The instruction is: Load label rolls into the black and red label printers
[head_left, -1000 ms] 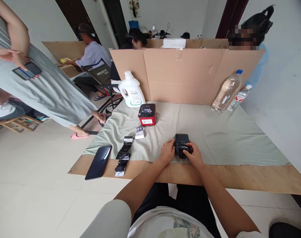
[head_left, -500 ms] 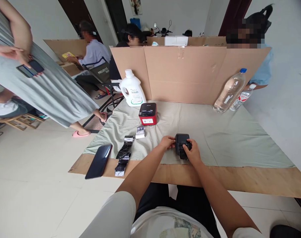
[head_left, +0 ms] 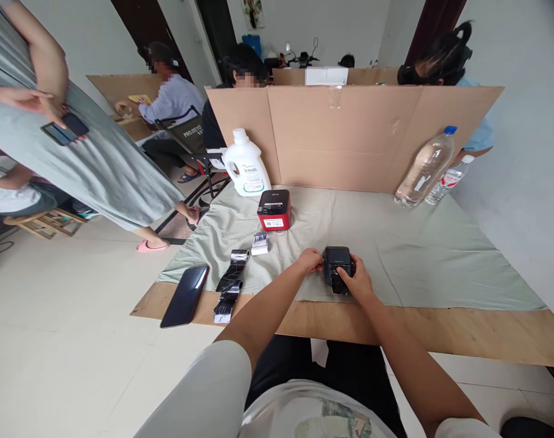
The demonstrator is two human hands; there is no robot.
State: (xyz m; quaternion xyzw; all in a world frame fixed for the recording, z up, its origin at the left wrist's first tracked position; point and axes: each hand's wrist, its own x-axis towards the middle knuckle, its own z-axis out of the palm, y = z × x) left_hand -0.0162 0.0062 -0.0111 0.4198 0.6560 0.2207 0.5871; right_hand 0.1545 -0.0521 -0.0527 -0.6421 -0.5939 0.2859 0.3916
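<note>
A small black receipt printer [head_left: 336,260] rests on the green cloth in front of me. My left hand [head_left: 310,260] is closed, fingertips pinched at the printer's left side; what lies between them is too small to make out. Around the right side curls my right hand [head_left: 357,280], its thumb pressed on the printer's front. Left of the hands lie two dark printed paper rolls [head_left: 234,266] partly unrolled, and a small white paper roll [head_left: 259,244]. Behind these sits a red box-shaped device [head_left: 274,211] with a black top and a white label.
A dark phone [head_left: 184,296] lies at the table's left front edge. A white detergent jug [head_left: 246,164], a large clear bottle [head_left: 424,170] and a smaller bottle [head_left: 448,180] stand before a cardboard screen [head_left: 341,137]. Several people are around; one person [head_left: 76,140] stands at left holding a phone.
My view has shifted slightly. Both hands stay at the black printer, with the right thumb still on its front. Behind the screen, the person at right has lowered their head.
</note>
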